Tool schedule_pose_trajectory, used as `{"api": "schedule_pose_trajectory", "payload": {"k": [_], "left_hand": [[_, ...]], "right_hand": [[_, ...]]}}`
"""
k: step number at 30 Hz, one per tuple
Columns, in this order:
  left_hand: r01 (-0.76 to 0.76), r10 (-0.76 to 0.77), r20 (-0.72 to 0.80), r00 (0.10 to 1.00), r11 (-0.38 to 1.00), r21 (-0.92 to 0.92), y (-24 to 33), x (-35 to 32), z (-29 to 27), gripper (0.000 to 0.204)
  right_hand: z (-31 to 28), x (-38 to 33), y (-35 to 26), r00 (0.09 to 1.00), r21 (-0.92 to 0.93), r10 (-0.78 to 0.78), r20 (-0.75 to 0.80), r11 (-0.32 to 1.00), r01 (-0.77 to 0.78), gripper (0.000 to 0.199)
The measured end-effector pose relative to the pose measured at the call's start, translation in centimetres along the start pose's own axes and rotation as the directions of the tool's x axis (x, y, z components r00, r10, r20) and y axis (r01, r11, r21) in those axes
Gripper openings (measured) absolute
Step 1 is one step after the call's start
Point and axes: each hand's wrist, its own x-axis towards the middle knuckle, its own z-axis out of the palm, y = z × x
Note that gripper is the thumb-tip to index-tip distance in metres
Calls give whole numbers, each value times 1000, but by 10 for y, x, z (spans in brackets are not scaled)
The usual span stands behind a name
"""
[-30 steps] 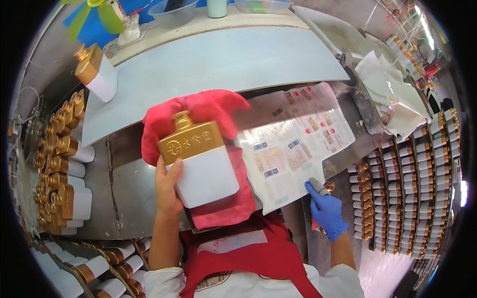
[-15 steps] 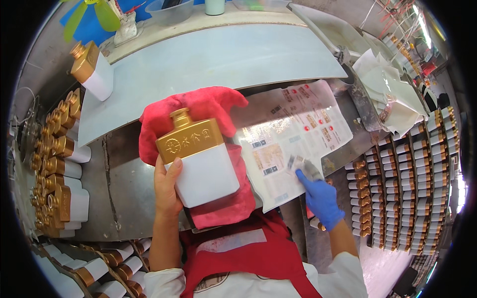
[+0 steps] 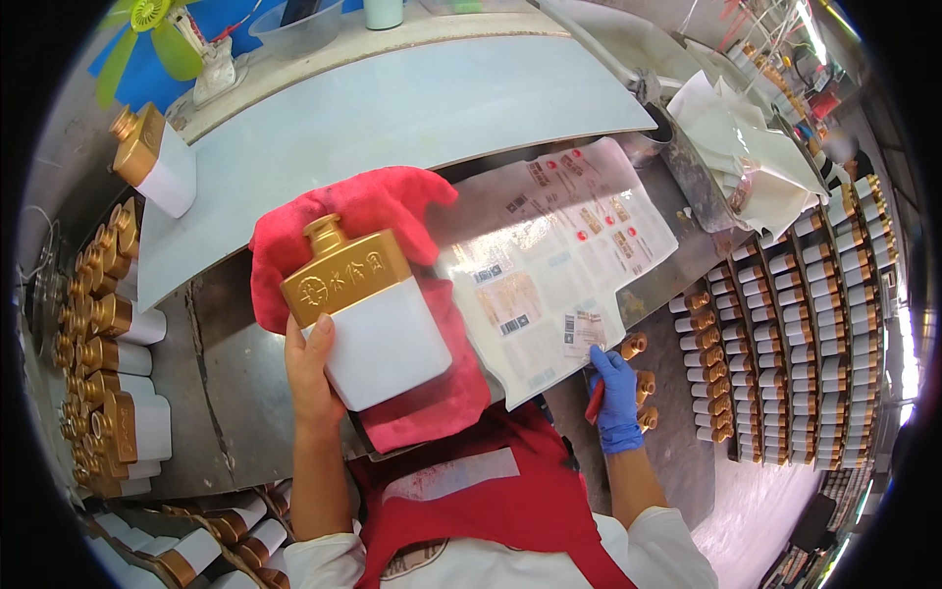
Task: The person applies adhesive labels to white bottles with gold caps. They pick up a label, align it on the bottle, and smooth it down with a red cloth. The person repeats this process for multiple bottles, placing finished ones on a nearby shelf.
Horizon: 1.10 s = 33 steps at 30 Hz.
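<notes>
A flat flask-shaped bottle (image 3: pixel 388 339), white below with a gold embossed shoulder and neck, leans back on a red cloth (image 3: pixel 432 407). My bare left hand (image 3: pixel 312 368) grips its lower left side, thumb across the front. On my right hand (image 3: pixel 616 393) is a blue glove; its fingers are closed around a small red piece (image 3: pixel 595 401), mostly hidden by the palm. Its fingertips are at the lower right edge of a wet, glossy sheet of printed decals (image 3: pixel 549 255). One small cut decal (image 3: pixel 586 334) lies on that sheet just beyond the fingers.
Gold-necked bottles crowd the left side (image 3: pixel 118 393), with one bottle (image 3: pixel 157 162) standing apart on a pale board (image 3: pixel 392 108). Racks of bottles (image 3: pixel 785 344) fill the right. Crumpled white sheets (image 3: pixel 746 147) lie in a tray. A green-bladed fan (image 3: pixel 147 39) stands far left.
My right hand has drawn down and back from the small decal, which now lies uncovered on the sheet. The red piece now shows in it. My left hand still holds the bottle.
</notes>
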Motion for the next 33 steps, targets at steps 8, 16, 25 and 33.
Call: {"api": "schedule_pose_trajectory", "payload": {"k": [8,16,25,33], "left_hand": [[-19,19,-24,1000,1000,18,0,-1,-2,39],[-2,9,-47,999,989,150,7,-4,1,46],[-343,-105,621,777,756,557,22,-67,68,114],[375,-416,546,727,907,192,13,-75,68,24]], "right_hand": [[-30,-7,-17,1000,-14,-12,-8,1000,12,19],[-8,-15,-10,936,-331,-344,-71,894,303,23],[33,-102,-151,423,-263,-333,843,429,864,11],[60,-89,-168,356,-219,-170,919,529,820,17]]}}
